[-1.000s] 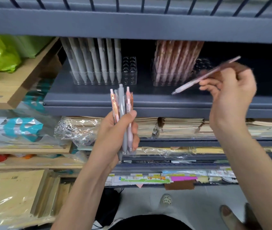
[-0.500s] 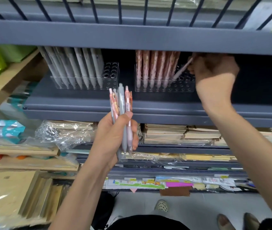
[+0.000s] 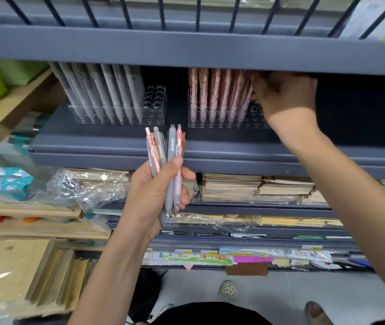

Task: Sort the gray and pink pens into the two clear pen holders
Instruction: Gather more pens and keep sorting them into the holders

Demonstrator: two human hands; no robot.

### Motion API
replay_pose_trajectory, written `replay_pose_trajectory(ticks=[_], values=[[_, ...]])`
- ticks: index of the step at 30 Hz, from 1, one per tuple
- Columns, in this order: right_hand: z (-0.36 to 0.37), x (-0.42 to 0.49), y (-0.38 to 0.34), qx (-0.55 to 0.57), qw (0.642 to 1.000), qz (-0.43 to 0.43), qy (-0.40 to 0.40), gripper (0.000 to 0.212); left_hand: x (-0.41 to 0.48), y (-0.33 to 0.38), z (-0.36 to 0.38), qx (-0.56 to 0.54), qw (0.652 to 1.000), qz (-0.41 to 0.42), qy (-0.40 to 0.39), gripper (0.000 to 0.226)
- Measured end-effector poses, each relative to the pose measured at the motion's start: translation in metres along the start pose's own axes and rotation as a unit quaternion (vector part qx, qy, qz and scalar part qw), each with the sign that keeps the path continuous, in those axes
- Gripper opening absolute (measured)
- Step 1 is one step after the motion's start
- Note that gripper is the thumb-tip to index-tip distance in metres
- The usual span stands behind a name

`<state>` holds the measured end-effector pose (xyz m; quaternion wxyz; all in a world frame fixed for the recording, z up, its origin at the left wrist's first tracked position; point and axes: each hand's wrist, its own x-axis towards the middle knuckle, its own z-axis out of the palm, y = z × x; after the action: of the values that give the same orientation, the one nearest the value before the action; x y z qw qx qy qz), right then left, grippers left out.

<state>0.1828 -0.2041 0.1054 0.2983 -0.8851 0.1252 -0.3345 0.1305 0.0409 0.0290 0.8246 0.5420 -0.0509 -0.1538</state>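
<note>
On the gray shelf (image 3: 107,146): two clear holders stand side by side with a gap between them, tucked under the upper shelf (image 3: 186,50).
Left pen holder (image 3: 157,109): on the left part of the gray shelf. A row of gray pens (image 3: 107,92) stands in it tip down, leaning left, and bare holes show at its right end.
Right pen holder (image 3: 254,119): near the middle of the gray shelf. Pink pens (image 3: 215,90) stand tip down in its left part.
Right hand (image 3: 285,95): above the gray shelf at the right end of the pink row, with its fingers curled against the tops of the last pens. Shadow and blur hide whether it pinches one.
Left hand (image 3: 154,193): in front of the gray shelf and just below its front edge. The thumb and curled fingers grip a bundle of pens (image 3: 170,156) upright, gray and pink mixed, with their tops crossing that edge.
Below the gray shelf: stacked notebooks (image 3: 231,186) on the right and crumpled plastic wrap (image 3: 85,186) on the left.
</note>
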Motion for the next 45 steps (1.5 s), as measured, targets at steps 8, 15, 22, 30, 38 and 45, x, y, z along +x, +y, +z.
replay_pose_trajectory(ticks=[8,15,22,30,38,45], values=[[-0.010,-0.036,-0.023,0.155,0.984,0.030,0.082,0.011,-0.010,0.006,-0.016,0.022,1.000,0.003,-0.001,0.026],[0.017,-0.096,-0.075,0.210,0.945,0.060,-0.243,0.018,-0.020,0.014,-0.036,0.036,0.999,0.004,-0.038,0.030],[0.027,-0.119,-0.091,0.338,0.894,0.170,-0.240,0.010,-0.031,0.015,-0.056,0.057,0.995,-0.005,-0.078,0.017],[-0.015,-0.086,-0.036,0.373,0.906,0.148,0.134,0.009,-0.026,0.020,-0.045,0.069,0.996,-0.004,-0.055,0.051],[-0.036,-0.042,0.019,0.347,0.908,0.086,0.217,0.020,-0.009,0.000,-0.003,0.046,0.998,-0.012,-0.028,0.028],[-0.021,0.002,0.041,0.216,0.957,0.098,0.164,0.027,0.004,-0.010,0.027,-0.017,0.999,-0.009,-0.033,0.020]])
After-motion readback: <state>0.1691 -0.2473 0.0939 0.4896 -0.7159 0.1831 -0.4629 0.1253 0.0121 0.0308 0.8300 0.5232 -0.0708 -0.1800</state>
